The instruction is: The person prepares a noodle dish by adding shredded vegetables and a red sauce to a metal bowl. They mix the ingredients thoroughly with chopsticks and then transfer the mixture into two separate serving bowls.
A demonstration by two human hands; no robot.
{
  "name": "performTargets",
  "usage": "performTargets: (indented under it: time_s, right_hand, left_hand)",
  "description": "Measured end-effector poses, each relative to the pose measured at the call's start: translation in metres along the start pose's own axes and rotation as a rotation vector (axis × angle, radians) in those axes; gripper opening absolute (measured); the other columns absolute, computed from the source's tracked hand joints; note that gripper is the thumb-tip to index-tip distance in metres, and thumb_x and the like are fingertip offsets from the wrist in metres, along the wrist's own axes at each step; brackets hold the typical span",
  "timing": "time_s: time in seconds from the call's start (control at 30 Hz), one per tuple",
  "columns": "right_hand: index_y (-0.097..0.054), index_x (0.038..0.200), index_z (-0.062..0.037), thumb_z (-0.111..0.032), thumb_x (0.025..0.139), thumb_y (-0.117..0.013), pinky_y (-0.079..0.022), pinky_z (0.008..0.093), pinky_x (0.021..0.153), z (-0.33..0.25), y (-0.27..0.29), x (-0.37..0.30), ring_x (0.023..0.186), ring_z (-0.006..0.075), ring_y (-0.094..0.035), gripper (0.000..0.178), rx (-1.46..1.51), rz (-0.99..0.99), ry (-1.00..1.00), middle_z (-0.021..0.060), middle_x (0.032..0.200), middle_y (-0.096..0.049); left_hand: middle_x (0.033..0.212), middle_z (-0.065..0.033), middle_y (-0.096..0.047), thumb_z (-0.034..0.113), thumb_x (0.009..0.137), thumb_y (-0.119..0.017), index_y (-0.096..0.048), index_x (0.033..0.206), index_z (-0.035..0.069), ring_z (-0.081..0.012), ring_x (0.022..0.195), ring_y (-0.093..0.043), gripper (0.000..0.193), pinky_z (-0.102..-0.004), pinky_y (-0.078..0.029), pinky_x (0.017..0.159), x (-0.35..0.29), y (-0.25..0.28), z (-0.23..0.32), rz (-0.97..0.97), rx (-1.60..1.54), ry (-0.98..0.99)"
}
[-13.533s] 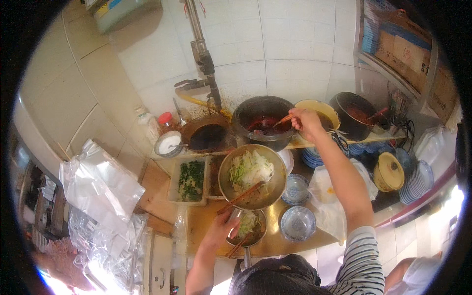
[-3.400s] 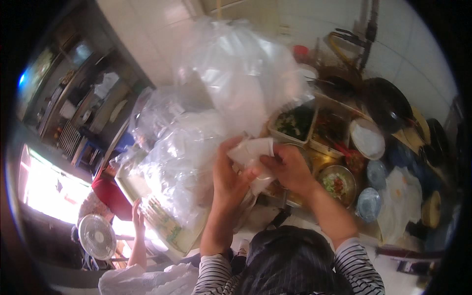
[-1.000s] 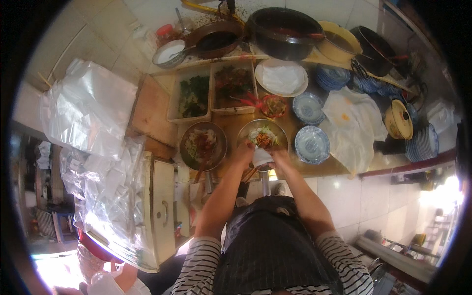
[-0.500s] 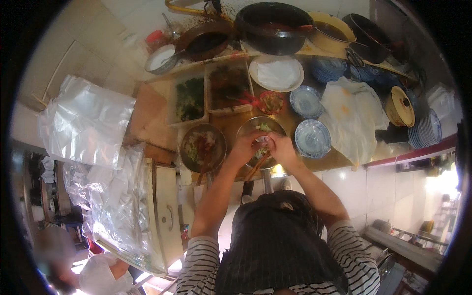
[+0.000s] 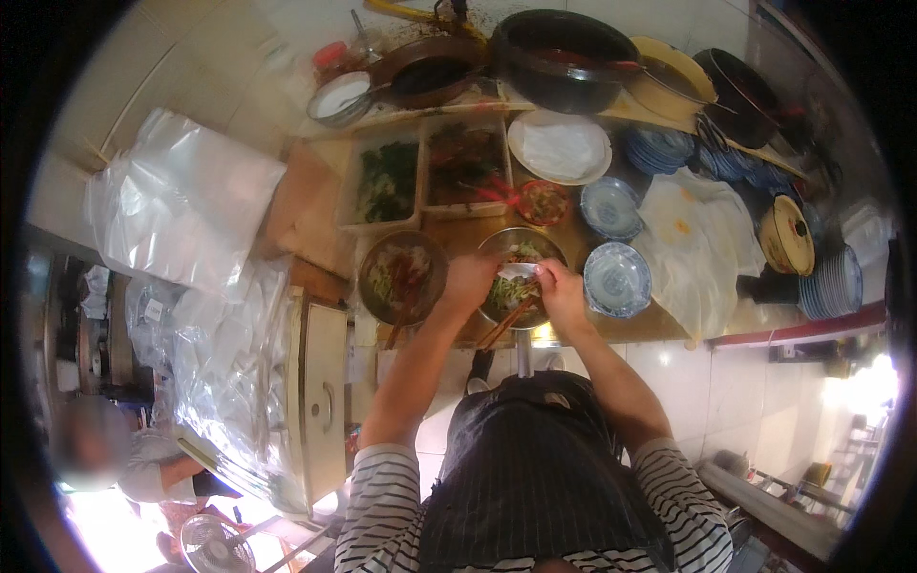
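My left hand [image 5: 473, 280] and my right hand [image 5: 562, 286] meet over a metal bowl [image 5: 497, 310] of noodles and greens on the wooden counter. Both pinch a small clear plastic bag [image 5: 521, 272] between them, just above the food. A pair of chopsticks [image 5: 504, 327] leans out of this bowl toward me. To its left stands a second metal bowl [image 5: 401, 277] with mixed food and another pair of sticks in it.
Behind the bowls are a tray of chopped greens [image 5: 387, 181], a white plate [image 5: 559, 148], a small red dish [image 5: 543, 202], blue patterned bowls [image 5: 616, 279] and a black wok [image 5: 564, 48]. Plastic bags [image 5: 181, 210] pile up at left; stacked plates [image 5: 831, 282] at right. A person [image 5: 95, 449] sits lower left.
My right hand has left the far pot, both hands took a bag from the pile at left, and they now hold it over the bowl of noodles.
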State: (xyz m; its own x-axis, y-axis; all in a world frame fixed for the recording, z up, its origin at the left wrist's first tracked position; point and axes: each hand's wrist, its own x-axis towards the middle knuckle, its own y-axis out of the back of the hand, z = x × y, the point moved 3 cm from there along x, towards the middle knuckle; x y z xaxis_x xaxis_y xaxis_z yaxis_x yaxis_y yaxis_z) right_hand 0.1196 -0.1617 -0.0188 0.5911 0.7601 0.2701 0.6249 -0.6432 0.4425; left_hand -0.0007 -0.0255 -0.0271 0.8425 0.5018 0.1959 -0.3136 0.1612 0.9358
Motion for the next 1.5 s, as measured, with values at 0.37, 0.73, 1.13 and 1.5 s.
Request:
performTargets:
  time_s: [0.37,0.73,1.13,1.5]
  right_hand:
    - [-0.062,0.088,0.0006,-0.010,0.070,-0.069,-0.047,0.0390,0.066,0.018,-0.003,0.018,0.074,0.0355,-0.061,0.021,-0.144,-0.357,0.014,0.0201,0.081,-0.062]
    - [-0.060,0.082,0.0027,-0.021,0.082,-0.063,-0.044,0.0448,0.063,0.023,-0.026,0.028,0.071,0.0387,-0.056,0.024,-0.567,-0.097,0.343,0.0214,0.076,-0.058]
    - [-0.064,0.088,0.0012,-0.020,0.080,-0.063,-0.046,0.0441,0.066,-0.023,-0.025,0.011,0.075,0.0387,-0.058,0.023,-0.467,0.028,0.332,0.0215,0.081,-0.061]
    - [-0.061,0.084,-0.0060,-0.015,0.073,-0.064,-0.048,0.0436,0.065,-0.004,-0.028,0.008,0.079,0.0327,-0.058,0.014,-0.575,-0.056,0.205,0.0136,0.078,-0.060]
  left_hand:
    - [0.100,-0.0055,-0.063,0.016,0.079,-0.055,-0.061,0.105,0.015,-0.0205,0.085,-0.065,0.026,-0.0388,-0.053,0.071,0.011,-0.006,0.028,-0.200,0.150,-0.176]
    - [0.089,-0.0154,-0.056,0.008,0.077,-0.054,-0.057,0.092,0.002,-0.0323,0.086,-0.054,0.017,-0.0425,-0.044,0.074,-0.161,0.311,-0.096,0.944,0.161,0.655]
    - [0.082,-0.0219,-0.061,0.039,0.077,-0.060,-0.062,0.068,0.000,-0.0375,0.081,-0.059,0.040,-0.0441,-0.046,0.068,-0.223,0.397,-0.313,0.137,0.497,0.720]
    - [0.066,-0.0076,-0.052,0.012,0.074,-0.061,-0.053,0.079,-0.003,-0.0163,0.061,-0.048,0.018,-0.0342,-0.039,0.056,-0.271,0.430,-0.332,0.397,0.346,0.682]
